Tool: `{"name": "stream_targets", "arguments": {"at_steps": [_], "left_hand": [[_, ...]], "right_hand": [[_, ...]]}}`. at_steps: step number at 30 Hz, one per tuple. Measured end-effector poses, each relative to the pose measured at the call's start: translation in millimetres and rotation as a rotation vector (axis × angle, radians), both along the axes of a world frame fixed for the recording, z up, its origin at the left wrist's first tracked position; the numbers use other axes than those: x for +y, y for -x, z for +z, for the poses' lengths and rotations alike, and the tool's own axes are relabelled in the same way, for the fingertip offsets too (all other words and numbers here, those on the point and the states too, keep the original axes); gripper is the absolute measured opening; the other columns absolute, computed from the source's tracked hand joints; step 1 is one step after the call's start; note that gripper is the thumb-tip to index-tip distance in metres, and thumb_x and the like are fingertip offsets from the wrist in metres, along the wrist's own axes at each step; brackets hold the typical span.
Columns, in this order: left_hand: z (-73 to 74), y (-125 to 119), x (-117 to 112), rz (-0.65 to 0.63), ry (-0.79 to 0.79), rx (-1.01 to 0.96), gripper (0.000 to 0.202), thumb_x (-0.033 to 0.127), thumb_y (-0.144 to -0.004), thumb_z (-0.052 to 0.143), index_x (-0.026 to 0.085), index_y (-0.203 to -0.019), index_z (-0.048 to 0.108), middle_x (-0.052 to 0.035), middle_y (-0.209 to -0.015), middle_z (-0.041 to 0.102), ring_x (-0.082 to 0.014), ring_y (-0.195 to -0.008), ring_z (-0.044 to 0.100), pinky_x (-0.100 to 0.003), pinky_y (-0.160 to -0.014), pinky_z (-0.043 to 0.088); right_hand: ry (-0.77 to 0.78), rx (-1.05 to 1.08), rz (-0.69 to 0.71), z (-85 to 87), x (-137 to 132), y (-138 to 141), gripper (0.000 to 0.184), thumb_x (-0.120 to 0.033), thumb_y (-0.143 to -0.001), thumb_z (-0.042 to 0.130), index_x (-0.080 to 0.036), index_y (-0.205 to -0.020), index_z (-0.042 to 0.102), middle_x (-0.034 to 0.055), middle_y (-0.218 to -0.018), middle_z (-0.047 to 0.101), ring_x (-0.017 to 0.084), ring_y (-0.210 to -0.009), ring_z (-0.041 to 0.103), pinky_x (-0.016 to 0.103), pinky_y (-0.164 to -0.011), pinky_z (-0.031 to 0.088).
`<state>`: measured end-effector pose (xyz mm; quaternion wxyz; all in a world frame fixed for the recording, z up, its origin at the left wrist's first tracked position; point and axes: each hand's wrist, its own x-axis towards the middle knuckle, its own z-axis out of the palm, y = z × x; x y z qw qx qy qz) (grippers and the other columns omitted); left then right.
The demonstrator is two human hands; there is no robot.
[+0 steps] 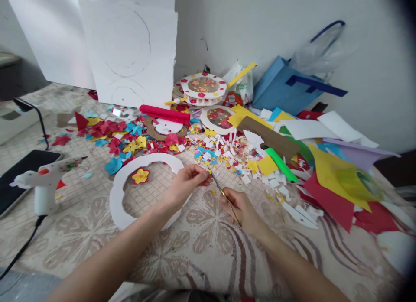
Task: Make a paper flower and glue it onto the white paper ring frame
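My right hand is wrapped round a pair of scissors, whose blades point up and left. Their tips reach the fingers of my left hand, which pinches a tiny yellow scrap between thumb and forefinger. Below and left of that hand, a white scalloped paper ring lies flat on the cloth, partly covered by my left forearm. Inside the ring's opening, near its upper edge, sits a red and yellow paper flower.
A white glue gun and a dark phone lie at left. Paper flowers and cut scraps spread across the middle. Coloured sheets pile at right. A decorated round piece and a blue bag stand behind.
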<state>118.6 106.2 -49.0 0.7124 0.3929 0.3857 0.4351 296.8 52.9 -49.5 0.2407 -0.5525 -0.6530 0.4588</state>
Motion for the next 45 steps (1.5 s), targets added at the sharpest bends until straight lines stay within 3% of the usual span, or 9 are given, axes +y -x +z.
{"name": "stream_targets", "arguments": {"at_steps": [8,21,31,45], "left_hand": [[0.1,2.0,1.1,-0.023,0.0,-0.016,0.023,0.031,-0.071,0.073,0.014,-0.073,0.059,-0.0015,-0.071,0.068,-0.01,-0.067,0.062,-0.023,-0.068,0.05],[7.2,11.8,5.5,-0.132,-0.032,0.028,0.023,0.033,-0.073,0.072,0.014,-0.075,0.059,-0.004,-0.073,0.068,-0.0122,-0.07,0.063,-0.026,-0.072,0.049],[7.1,15.1,7.1,-0.193,-0.002,0.0,0.019,0.029,-0.076,0.07,0.013,-0.076,0.059,-0.0046,-0.077,0.069,-0.0115,-0.071,0.064,-0.025,-0.073,0.05],[7.5,14.7,7.1,-0.194,-0.023,0.049,0.019,0.03,-0.075,0.071,0.014,-0.073,0.06,-0.0038,-0.072,0.068,-0.011,-0.067,0.063,-0.024,-0.069,0.05]], "right_hand": [[-0.005,-0.01,0.017,-0.7,0.0,-2.8,0.045,-0.058,-0.085,0.043,-0.02,-0.062,0.036,-0.0058,-0.053,0.028,0.008,-0.049,0.027,0.022,-0.045,0.021],[0.028,-0.037,0.049,13.0,0.6,-6.6,0.046,-0.06,-0.083,0.046,-0.019,-0.063,0.039,-0.0051,-0.052,0.032,0.009,-0.05,0.03,0.022,-0.046,0.024],[0.148,0.137,0.094,0.8,-1.4,-16.4,0.05,-0.066,-0.083,0.042,-0.018,-0.069,0.043,-0.0055,-0.057,0.034,0.007,-0.047,0.032,0.021,-0.043,0.027],[0.142,0.104,0.107,0.9,-1.3,-18.1,0.052,-0.069,-0.08,0.042,-0.019,-0.065,0.039,-0.0046,-0.059,0.031,0.008,-0.049,0.028,0.021,-0.04,0.026]]}}
